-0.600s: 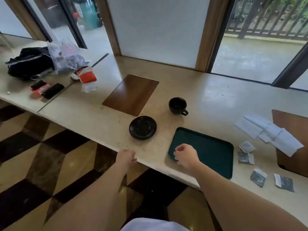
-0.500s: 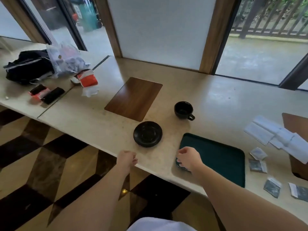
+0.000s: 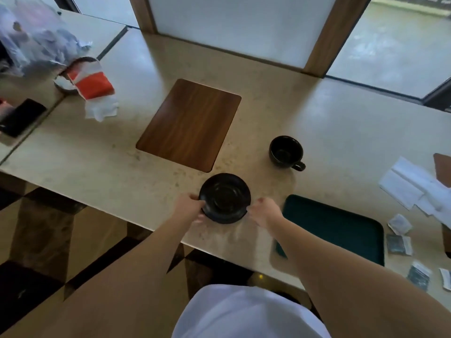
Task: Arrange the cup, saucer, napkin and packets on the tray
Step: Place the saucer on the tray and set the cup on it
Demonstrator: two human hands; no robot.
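The black saucer (image 3: 225, 198) sits on the beige desk (image 3: 341, 132) near its front edge, between the two hands. The left hand (image 3: 189, 209) grips its left rim, fingers curled around the edge; the right hand (image 3: 264, 212) is at the right rim with fingers bent, though whether it truly grips cannot be told. The black cup (image 3: 286, 151) stands upright farther back to the right, handle toward the front right, well apart from the saucer. Just right of the right hand lies the bare green tray (image 3: 341, 230). Beyond the tray's right side lie small packets (image 3: 399, 243) and white napkins (image 3: 412, 185). A wooden board (image 3: 189, 124) lies behind the saucer.
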